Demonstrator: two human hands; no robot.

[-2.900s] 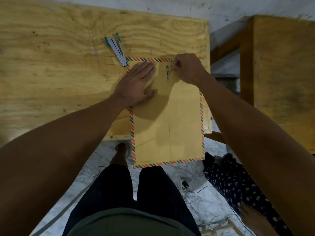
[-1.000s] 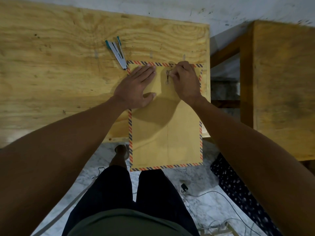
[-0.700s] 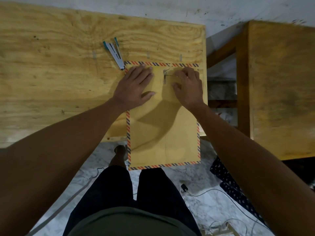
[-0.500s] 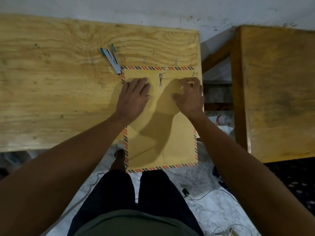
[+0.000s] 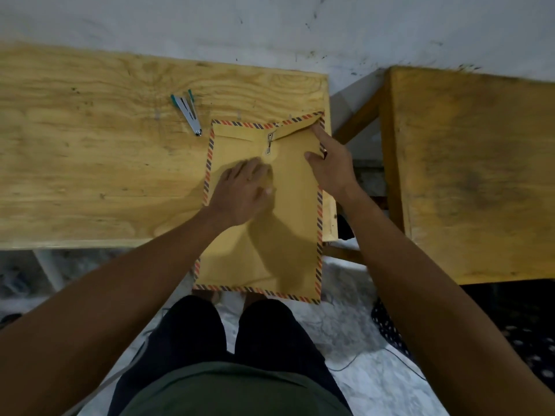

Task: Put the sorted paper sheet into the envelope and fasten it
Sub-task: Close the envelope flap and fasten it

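Note:
A brown envelope (image 5: 288, 235) with a red-and-blue striped border lies on the plywood table (image 5: 90, 163), its lower part hanging over the near edge. Its flap is folded down, with a string fastener (image 5: 269, 142) wound between two small discs. My left hand (image 5: 243, 193) rests flat on the envelope's upper middle, fingers spread. My right hand (image 5: 329, 163) grips the envelope's right edge near the top, thumb on its face, and the top right corner is lifted and creased. No paper sheet is visible.
A metal stapler (image 5: 189, 114) with teal tips lies on the table just left of the envelope's top corner. A second wooden table (image 5: 474, 175) stands to the right across a gap. Cables lie on the marbled floor (image 5: 354, 340) below.
My right hand left the string fastener and slid to the envelope's right edge, lifting the top right corner. My left hand slid down the envelope toward me.

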